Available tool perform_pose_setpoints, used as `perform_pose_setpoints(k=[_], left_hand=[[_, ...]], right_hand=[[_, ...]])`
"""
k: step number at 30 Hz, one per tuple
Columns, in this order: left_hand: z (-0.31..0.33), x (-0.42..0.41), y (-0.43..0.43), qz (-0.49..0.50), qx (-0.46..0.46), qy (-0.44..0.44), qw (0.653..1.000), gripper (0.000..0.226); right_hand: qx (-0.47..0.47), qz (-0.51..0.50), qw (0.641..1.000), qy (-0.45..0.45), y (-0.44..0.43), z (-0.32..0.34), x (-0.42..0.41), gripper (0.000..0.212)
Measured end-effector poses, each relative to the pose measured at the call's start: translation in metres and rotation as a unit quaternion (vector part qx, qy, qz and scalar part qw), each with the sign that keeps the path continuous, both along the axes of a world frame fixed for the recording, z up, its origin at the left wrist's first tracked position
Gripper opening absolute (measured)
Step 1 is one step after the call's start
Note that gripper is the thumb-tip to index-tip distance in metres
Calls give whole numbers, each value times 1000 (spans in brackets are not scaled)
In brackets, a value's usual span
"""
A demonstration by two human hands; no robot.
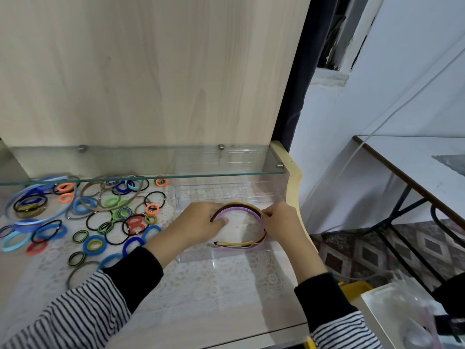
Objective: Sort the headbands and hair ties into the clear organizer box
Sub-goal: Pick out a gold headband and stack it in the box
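Note:
A clear organizer box (226,255) lies on the desk at centre right. Inside it sit stacked headbands (241,210): lilac, brown and yellow, nested as one arc. My left hand (201,220) reaches into the box and holds the left end of the arc with curled fingers. My right hand (279,220) pinches the right side of the same headbands. A spread of colourful hair ties (105,222) and several more headbands (32,205) lies on the desk to the left of the box.
A glass shelf (141,176) runs above the back of the desk, over the box's far end. A wooden back panel (151,71) rises behind. The desk's right edge (294,187) borders a drop to the floor; a glass-topped table (415,157) stands at right.

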State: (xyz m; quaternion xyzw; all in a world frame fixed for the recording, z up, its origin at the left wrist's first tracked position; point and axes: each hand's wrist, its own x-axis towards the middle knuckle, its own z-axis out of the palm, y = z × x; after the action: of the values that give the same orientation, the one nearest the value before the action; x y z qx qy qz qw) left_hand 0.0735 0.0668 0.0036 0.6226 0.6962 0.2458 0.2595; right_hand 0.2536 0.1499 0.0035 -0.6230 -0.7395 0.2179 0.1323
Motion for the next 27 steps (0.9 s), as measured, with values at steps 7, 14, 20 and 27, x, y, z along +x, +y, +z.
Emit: perform_pose_setpoints(k=[7, 14, 20, 27], left_hand=[[-6, -12, -1, -82, -111, 48, 989, 95], [-7, -18, 4, -113, -134, 74, 982, 93], [-9, -18, 5, -122, -64, 44, 990, 71], [3, -23, -16, -65, 45, 88, 993, 45]], right_hand=[[3, 4, 1000, -7, -2, -3, -2, 32], [-27, 2, 1000, -14, -5, 4, -3, 17], [-2, 2, 1000, -22, -6, 7, -4, 30], [117, 9, 991, -63, -23, 14, -20, 33]])
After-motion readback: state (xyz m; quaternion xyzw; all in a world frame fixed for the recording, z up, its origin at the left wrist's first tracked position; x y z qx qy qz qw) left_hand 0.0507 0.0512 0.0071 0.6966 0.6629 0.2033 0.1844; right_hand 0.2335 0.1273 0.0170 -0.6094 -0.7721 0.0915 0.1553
